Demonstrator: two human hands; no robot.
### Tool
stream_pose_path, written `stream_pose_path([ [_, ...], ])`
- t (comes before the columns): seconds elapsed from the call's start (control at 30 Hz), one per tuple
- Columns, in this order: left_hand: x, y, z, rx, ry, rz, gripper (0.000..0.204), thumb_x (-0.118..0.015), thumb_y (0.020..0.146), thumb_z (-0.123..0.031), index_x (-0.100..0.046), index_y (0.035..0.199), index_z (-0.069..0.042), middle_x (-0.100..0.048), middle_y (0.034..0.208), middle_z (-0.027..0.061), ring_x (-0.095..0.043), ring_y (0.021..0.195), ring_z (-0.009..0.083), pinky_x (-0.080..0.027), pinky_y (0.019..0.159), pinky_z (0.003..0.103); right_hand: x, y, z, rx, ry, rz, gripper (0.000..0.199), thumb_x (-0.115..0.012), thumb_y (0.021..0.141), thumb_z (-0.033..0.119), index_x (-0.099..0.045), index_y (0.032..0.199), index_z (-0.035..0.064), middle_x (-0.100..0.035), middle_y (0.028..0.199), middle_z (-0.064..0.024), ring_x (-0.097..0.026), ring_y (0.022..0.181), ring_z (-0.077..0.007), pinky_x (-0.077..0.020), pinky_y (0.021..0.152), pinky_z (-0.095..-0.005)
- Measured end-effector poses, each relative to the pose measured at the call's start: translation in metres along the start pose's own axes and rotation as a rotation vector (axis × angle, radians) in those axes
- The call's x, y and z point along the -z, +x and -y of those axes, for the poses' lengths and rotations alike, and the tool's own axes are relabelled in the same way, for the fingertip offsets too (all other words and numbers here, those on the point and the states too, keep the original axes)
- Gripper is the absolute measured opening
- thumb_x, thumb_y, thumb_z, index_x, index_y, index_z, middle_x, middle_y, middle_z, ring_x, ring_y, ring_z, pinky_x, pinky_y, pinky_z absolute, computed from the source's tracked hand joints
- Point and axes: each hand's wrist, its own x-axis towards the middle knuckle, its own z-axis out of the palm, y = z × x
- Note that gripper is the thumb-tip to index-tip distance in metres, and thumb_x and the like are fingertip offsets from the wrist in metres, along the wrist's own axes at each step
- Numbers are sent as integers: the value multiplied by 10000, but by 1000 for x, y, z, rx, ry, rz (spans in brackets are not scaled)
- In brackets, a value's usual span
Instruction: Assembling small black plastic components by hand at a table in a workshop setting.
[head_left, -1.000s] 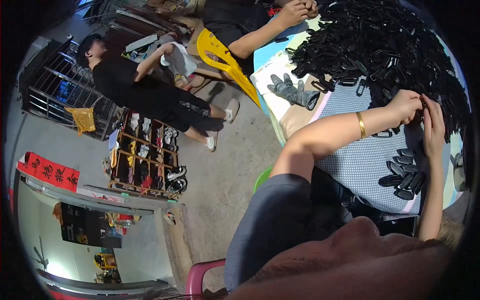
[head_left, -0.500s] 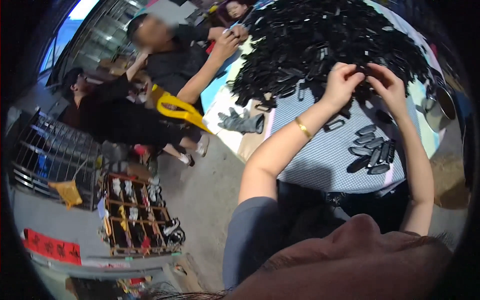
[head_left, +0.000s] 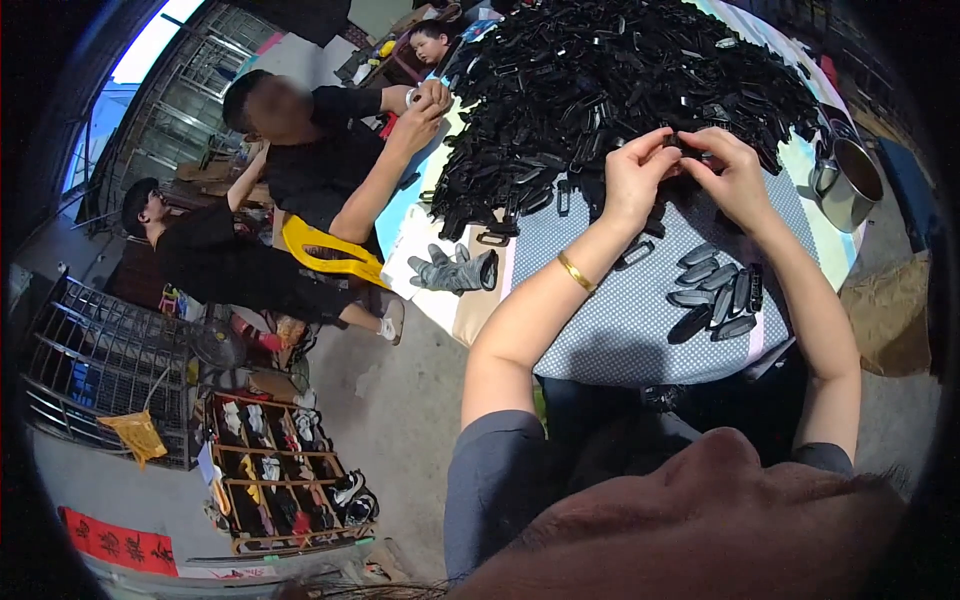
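Observation:
Both hands are together above the near edge of a big heap of black plastic pieces (head_left: pixel 600 90). My left hand (head_left: pixel 632 185) pinches one small black plastic piece (head_left: pixel 675 146) between thumb and fingers. The fingers of my right hand (head_left: pixel 735 182) close on the same piece from the other side. Its exact shape is mostly covered by the fingertips. Closer to me, a small group of black oval pieces (head_left: pixel 718 292) lies on the patterned cloth (head_left: pixel 600 330). A black frame-like piece (head_left: pixel 634 254) rests beside my left forearm.
A grey glove (head_left: pixel 455 272) lies at the table's left side. A metal mug (head_left: pixel 852 185) stands at the right edge. Across the left side a co-worker (head_left: pixel 310 150) sits by a yellow chair (head_left: pixel 330 258), hands over the table. A shoe rack (head_left: pixel 285 470) stands on the floor.
My hands have drawn closer together, their fingertips now meeting round the black piece. The whole view has shifted a little. The co-worker's hands still meet at the table's edge.

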Motion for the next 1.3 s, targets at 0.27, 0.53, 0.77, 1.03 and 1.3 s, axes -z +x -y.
stream_pose_path([
  [0.27,6,5,0,-74,-11,35,229,-554,820,-58,-585,1029,31,-623,886,48,-563,752,79,-452,694,202,-6,1,-10,-85,-10,7,318,-666,714,61,-556,1008,9,-572,969,-59,-559,830,-121,-480,676,-240],
  [0.53,7,2,-20,-128,56,204,158,-535,810,-30,-627,926,25,-637,846,58,-575,763,102,-455,714,217,1,-1,2,-171,152,243,260,-633,764,174,-608,895,-50,-588,677,-23,-523,629,-83,-406,549,-243],
  [0.77,6,3,-43,-99,391,239,216,-587,792,-83,-595,978,27,-637,826,60,-579,728,101,-462,686,218,19,9,-21,-439,457,335,252,-542,847,233,-601,900,-6,-588,704,-23,-518,617,-69,-424,559,-216],
  [1.03,-26,-54,-29,-327,957,701,310,-711,662,-200,-593,876,-8,-609,728,126,-602,678,267,-474,621,334,5,4,-17,-5,-245,215,162,-639,703,156,-628,809,33,-606,718,-109,-594,659,-260,-475,610,-335],
  [1.3,28,-58,-59,-191,1486,589,398,-713,629,-197,-554,957,-37,-507,879,140,-523,844,325,-434,742,387,-9,-6,-4,310,-246,377,219,-614,720,170,-613,889,30,-584,825,-99,-546,808,-261,-455,684,-356],
])
